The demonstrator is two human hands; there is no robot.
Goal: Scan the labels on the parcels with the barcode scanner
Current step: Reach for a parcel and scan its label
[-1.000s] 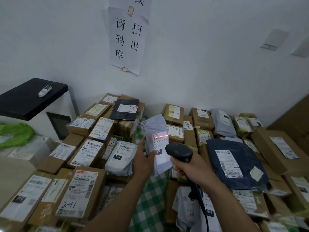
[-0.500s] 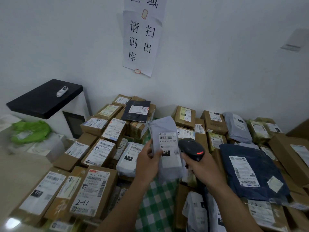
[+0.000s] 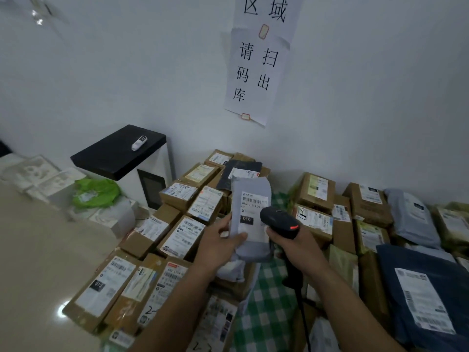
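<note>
My left hand (image 3: 220, 243) grips a grey mailer bag (image 3: 251, 199) upright above the parcel pile, thumb across its front. Its white label (image 3: 252, 207) with a barcode and a black "010" tag faces me. My right hand (image 3: 295, 243) holds the black barcode scanner (image 3: 279, 221) by its handle, just right of the bag and overlapping the label's right edge. A red light glows on the scanner's head, and its cable (image 3: 303, 313) hangs down between my arms.
Several labelled cardboard boxes (image 3: 182, 235) fill the left and far side. A dark blue mailer (image 3: 426, 298) and a grey bag (image 3: 411, 217) lie at the right. A green checked cloth (image 3: 269, 306) shows beneath. A black-topped white cabinet (image 3: 119, 152) stands at the wall, beside a green bag (image 3: 96, 193).
The red scan line on the label a second ago is gone. The bag and scanner stay together while the view has swung left and up; the scanner now sits closer to the label.
</note>
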